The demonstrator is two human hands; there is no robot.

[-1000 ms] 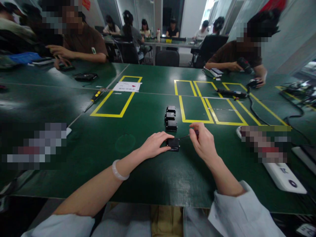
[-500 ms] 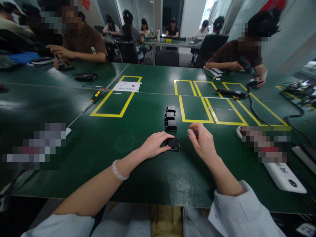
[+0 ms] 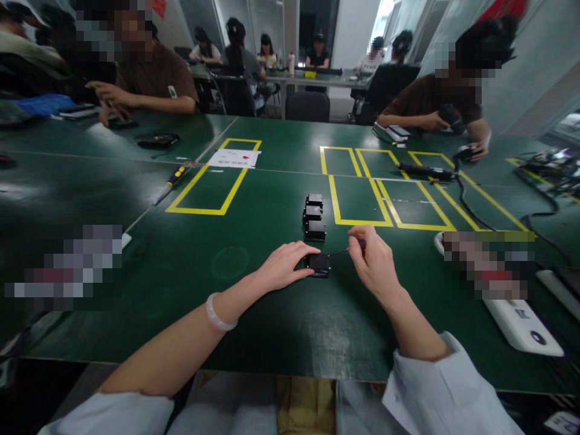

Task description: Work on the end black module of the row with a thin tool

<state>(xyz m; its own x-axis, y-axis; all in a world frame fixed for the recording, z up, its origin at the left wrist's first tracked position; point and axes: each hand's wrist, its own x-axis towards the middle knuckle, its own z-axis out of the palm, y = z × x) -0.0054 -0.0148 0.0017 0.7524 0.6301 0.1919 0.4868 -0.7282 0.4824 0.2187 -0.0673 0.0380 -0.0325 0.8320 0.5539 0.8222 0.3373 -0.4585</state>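
My left hand [image 3: 286, 264] holds a small black box [image 3: 319, 264] against the green table, thumb on the near side and fingers on the far side. The box has small screws sticking out at its sides. My right hand [image 3: 372, 257] is closed around the dark handle of a thin screwdriver [image 3: 339, 252]. Its shaft points left, and the tip is at the right side of the box by a screw. Beyond the held box, three similar black boxes [image 3: 314, 229] stand in a row running away from me.
Yellow tape rectangles [image 3: 362, 222] mark the table. A paper sheet [image 3: 233, 158] and a yellow-black screwdriver [image 3: 176, 175] lie at far left. A black power tool [image 3: 426, 171] with a cable lies at far right. White devices [image 3: 521, 326] flank my arms. Co-workers sit opposite.
The right hand and screwdriver have shifted very slightly, with the fingers a little turned on the handle. The left hand and the boxes stay in place.
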